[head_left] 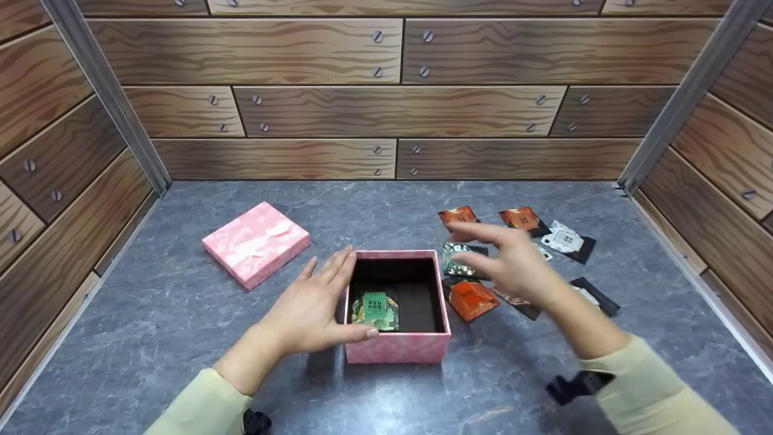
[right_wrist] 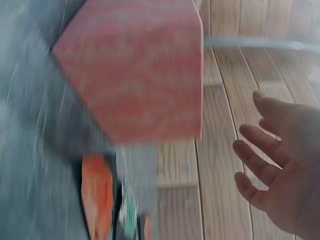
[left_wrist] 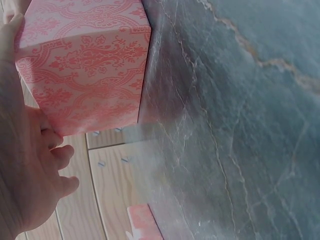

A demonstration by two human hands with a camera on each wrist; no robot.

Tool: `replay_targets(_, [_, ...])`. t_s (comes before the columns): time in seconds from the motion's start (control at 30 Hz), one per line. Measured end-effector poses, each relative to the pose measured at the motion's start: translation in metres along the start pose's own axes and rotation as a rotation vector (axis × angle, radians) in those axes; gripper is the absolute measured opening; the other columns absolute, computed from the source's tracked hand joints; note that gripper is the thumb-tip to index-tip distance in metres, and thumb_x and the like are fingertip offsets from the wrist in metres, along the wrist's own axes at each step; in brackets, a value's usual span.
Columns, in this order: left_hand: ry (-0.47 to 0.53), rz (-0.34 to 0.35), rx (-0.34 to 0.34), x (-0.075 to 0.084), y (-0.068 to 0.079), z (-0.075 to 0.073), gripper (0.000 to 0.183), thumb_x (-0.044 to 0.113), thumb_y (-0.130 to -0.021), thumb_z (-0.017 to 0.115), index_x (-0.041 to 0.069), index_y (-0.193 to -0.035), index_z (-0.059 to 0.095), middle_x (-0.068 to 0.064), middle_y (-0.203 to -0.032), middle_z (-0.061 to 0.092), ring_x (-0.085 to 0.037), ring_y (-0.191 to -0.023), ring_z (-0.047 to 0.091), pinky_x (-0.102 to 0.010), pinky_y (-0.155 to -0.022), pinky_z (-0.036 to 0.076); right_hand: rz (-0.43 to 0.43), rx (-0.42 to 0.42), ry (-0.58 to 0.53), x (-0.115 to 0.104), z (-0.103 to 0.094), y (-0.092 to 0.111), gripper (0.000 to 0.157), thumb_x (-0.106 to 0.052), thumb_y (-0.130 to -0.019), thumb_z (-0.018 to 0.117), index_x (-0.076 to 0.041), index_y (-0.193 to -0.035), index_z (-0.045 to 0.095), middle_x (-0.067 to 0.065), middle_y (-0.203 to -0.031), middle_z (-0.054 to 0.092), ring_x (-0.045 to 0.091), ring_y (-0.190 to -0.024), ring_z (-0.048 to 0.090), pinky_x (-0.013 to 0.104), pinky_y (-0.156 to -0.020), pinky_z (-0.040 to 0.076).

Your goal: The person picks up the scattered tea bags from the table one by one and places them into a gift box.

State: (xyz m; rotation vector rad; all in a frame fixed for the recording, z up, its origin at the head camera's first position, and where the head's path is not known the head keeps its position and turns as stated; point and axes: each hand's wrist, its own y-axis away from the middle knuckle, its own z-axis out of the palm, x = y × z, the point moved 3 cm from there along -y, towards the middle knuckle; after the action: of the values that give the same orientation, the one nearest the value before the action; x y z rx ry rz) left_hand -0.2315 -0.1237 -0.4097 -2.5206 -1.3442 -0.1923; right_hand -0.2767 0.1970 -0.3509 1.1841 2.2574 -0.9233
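Note:
A pink patterned box (head_left: 397, 349) stands lidless on the grey marbled table, its dark inside facing up. At its left side, my left hand (head_left: 314, 308) grips it, thumb along the front rim and fingers reaching to the back left corner. Inside, toward the left wall, lies a green packet (head_left: 375, 307). My right hand (head_left: 513, 263) hovers right of the box with fingers apart and holds nothing. Below it are a dark green patterned packet (head_left: 457, 260) and an orange packet (head_left: 473, 300). The right wrist view shows that palm empty (right_wrist: 280, 160).
The pink lid (head_left: 256, 244) with a bow lies at the back left. Further packets spread at the right: two orange-brown ones (head_left: 523, 221) (head_left: 457, 215), a white and black one (head_left: 567, 240) and a dark one (head_left: 595, 296). Wood-patterned walls (head_left: 392, 112) enclose the table.

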Motion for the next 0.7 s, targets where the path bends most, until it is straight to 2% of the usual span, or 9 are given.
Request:
replay_targets(0.03, [-0.001,0.001,0.0,0.0,0.0,0.0,0.129,0.092,-0.084,0.051,0.0,-0.168,0.018,-0.014,-0.176,0.017,-0.028,-0.161,0.022,-0.056,-0.129,0.017,0.02,0.013,0.003,0.006,-0.008,0.003,0.053,-0.019,-0.093,0.084,-0.016,-0.144,0.069,0.001,-0.128,0.076,0.023,-0.118,0.07,0.044,-0.103,0.056])
replay_targets(0.07, [-0.002,0.001,-0.001,0.0,0.0,0.0,0.129,0.092,-0.084,0.051,0.0,-0.169,0.018,-0.013,-0.176,0.017,-0.028,-0.161,0.022,-0.056,-0.129,0.017,0.043,0.023,0.007,0.013,-0.015,0.007,0.054,-0.021,-0.094,0.084,-0.017,-0.145,0.068,0.001,-0.128,0.076,0.022,-0.11,0.071,0.041,-0.095,0.059])
replay_targets(0.13, [-0.004,0.0,-0.002,0.0,0.0,0.0,0.129,0.092,-0.084,0.051,0.0,-0.169,0.017,-0.013,-0.176,0.017,-0.028,-0.161,0.022,-0.056,-0.129,0.017,0.075,0.046,0.004,0.025,-0.029,0.015,0.053,-0.023,-0.095,0.082,-0.018,-0.145,0.068,0.002,-0.13,0.075,0.017,-0.109,0.071,0.028,-0.092,0.059])
replay_targets(0.23, [-0.001,-0.001,-0.006,0.0,-0.001,0.0,0.128,0.091,-0.085,0.051,0.001,-0.169,0.017,-0.013,-0.176,0.016,-0.027,-0.161,0.021,-0.056,-0.129,0.016,0.108,0.069,-0.012,0.044,-0.049,0.027,0.052,-0.022,-0.096,0.081,-0.017,-0.146,0.067,0.005,-0.132,0.074,0.01,-0.106,0.07,0.016,-0.085,0.056])
replay_targets(0.27, [0.0,-0.001,-0.008,0.0,0.0,0.0,0.128,0.091,-0.085,0.051,0.001,-0.169,0.017,-0.013,-0.176,0.017,-0.027,-0.161,0.021,-0.056,-0.129,0.016,0.112,0.079,-0.026,0.05,-0.055,0.031,0.052,-0.019,-0.096,0.081,-0.015,-0.145,0.067,0.007,-0.132,0.074,0.008,-0.105,0.07,0.015,-0.084,0.056])
replay_targets(0.3, [0.001,-0.001,-0.008,0.0,0.0,0.0,0.128,0.091,-0.085,0.052,0.001,-0.169,0.017,-0.014,-0.176,0.017,-0.027,-0.161,0.021,-0.056,-0.129,0.016,0.113,0.088,-0.033,0.057,-0.06,0.034,0.051,-0.017,-0.096,0.081,-0.013,-0.145,0.067,0.009,-0.131,0.074,0.005,-0.11,0.068,0.013,-0.09,0.054])
replay_targets(0.4, [0.006,-0.002,-0.009,0.0,0.0,0.0,0.128,0.09,-0.085,0.052,0.0,-0.169,0.017,-0.014,-0.176,0.018,-0.027,-0.161,0.021,-0.057,-0.129,0.016,0.13,0.103,-0.055,0.077,-0.072,0.046,0.051,-0.011,-0.096,0.08,-0.007,-0.145,0.066,0.017,-0.131,0.072,-0.001,-0.106,0.069,0.013,-0.087,0.055])
replay_targets(0.5, [0.009,-0.003,-0.011,0.0,0.0,0.0,0.127,0.09,-0.086,0.052,0.0,-0.169,0.017,-0.014,-0.176,0.017,-0.027,-0.161,0.02,-0.057,-0.129,0.017,0.149,0.11,-0.072,0.097,-0.081,0.058,0.052,-0.008,-0.095,0.081,-0.002,-0.144,0.065,0.012,-0.128,0.074,-0.002,-0.104,0.07,0.014,-0.086,0.056])
replay_targets(0.7, [0.0,0.0,-0.011,0.001,0.0,0.0,0.127,0.091,-0.086,0.05,0.001,-0.169,0.017,-0.014,-0.176,0.017,-0.027,-0.162,0.019,-0.058,-0.129,0.016,0.211,0.084,-0.049,0.131,-0.097,0.08,0.052,-0.009,-0.095,0.081,0.001,-0.143,0.064,0.015,-0.135,0.071,-0.007,-0.105,0.067,0.012,-0.087,0.054])
